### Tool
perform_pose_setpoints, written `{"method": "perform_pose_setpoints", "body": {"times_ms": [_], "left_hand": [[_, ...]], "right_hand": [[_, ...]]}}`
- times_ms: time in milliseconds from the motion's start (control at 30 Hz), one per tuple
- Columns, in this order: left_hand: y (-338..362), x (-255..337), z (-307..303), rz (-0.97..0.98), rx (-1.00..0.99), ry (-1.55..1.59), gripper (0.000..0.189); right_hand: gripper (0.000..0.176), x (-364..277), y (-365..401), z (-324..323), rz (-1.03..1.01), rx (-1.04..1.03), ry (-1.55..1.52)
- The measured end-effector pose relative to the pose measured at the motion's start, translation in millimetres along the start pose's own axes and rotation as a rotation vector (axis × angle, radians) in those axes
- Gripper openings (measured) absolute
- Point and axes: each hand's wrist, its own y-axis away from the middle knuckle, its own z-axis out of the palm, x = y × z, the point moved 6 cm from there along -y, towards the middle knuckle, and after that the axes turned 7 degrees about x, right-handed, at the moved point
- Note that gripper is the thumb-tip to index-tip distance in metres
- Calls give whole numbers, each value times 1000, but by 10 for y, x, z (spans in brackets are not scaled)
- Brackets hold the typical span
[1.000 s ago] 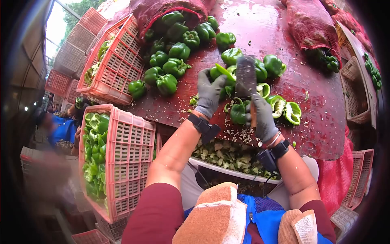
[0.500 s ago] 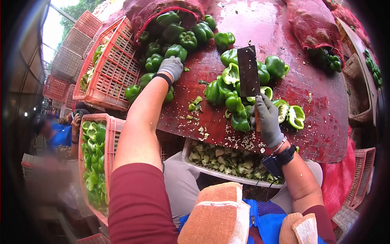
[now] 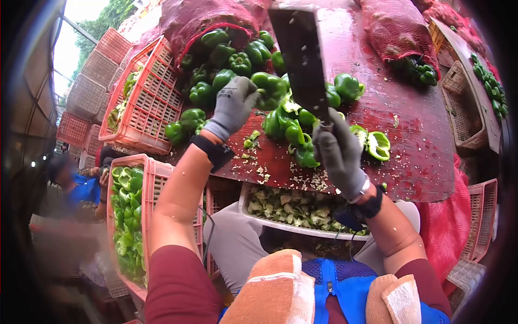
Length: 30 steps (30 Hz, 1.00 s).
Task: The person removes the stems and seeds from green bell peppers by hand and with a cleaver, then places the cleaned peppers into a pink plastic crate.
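Observation:
My left hand [image 3: 233,106], in a grey glove, grips a whole green bell pepper [image 3: 270,89] above the red tabletop. My gloved right hand [image 3: 341,154] is wrapped round the handle of a cleaver [image 3: 300,56], whose broad dark blade points up and away, just right of that pepper. Whole and cut peppers lie under and beside the blade, among them a halved bell pepper [image 3: 379,146] showing its pale inside. Part of this pile is hidden by the blade and my right hand.
A red mesh sack [image 3: 208,21] spills peppers at upper left; another mesh sack [image 3: 396,29] lies at upper right. Cut peppers fill a crate [image 3: 147,216] at left. Below the table edge, a white tub [image 3: 302,228] holds trimmings. A person in blue [image 3: 83,189] is at far left.
My left hand has lifted a pepper from the sack's pile and brought it rightward. The cleaver has risen and tilted to the left, closer to the camera.

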Motion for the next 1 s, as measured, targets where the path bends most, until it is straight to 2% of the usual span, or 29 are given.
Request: {"method": "perform_pose_setpoints", "body": {"times_ms": [67,133,200,233,267,333,400,467,500,533,567,600,667,733,867,933,1000], "left_hand": [[61,303,27,83,72,29,16],[127,465,58,153,116,12,16],[236,242,124,-47,202,201,16],[244,292,77,-23,334,191,15],[264,340,22,2,467,162,14],[381,-196,330,-201,452,123,8],[541,-657,555,-346,351,62,11],[596,-811,407,-118,246,-144,18],[633,-930,226,-120,238,-203,24],[712,-1081,53,-102,219,-426,29],[793,-1120,-179,-326,113,-641,39],[1006,-1388,-318,-527,78,-785,59],[1453,-1733,-393,-925,-40,-672,81],[1751,-1948,-247,-971,-39,-397,88],[1726,-1704,-126,-933,93,-362,82],[1753,-1606,-71,-835,196,-356,72],[1748,-1536,-21,-766,231,-322,67]], "right_hand": [[41,405,-20,20,-43,-86,422],[38,1029,95,-42,361,-114,346],[34,1160,175,-133,794,30,-45],[32,1215,134,-200,750,152,-113],[33,1251,105,-225,703,156,-144],[32,1237,140,-192,677,102,-122],[33,1318,176,-163,676,69,-149],[36,1188,160,-146,657,55,-97],[37,1118,149,-139,640,52,-94],[38,1060,133,-139,620,49,-87],[38,1029,106,-134,610,63,-113],[38,1022,87,-132,598,75,-123],[38,1004,60,-109,573,96,-148],[39,923,63,-51,546,49,-106],[40,886,168,74,483,-42,-42],[40,828,231,128,477,-94,1],[37,809,301,166,551,-136,-35]]}}
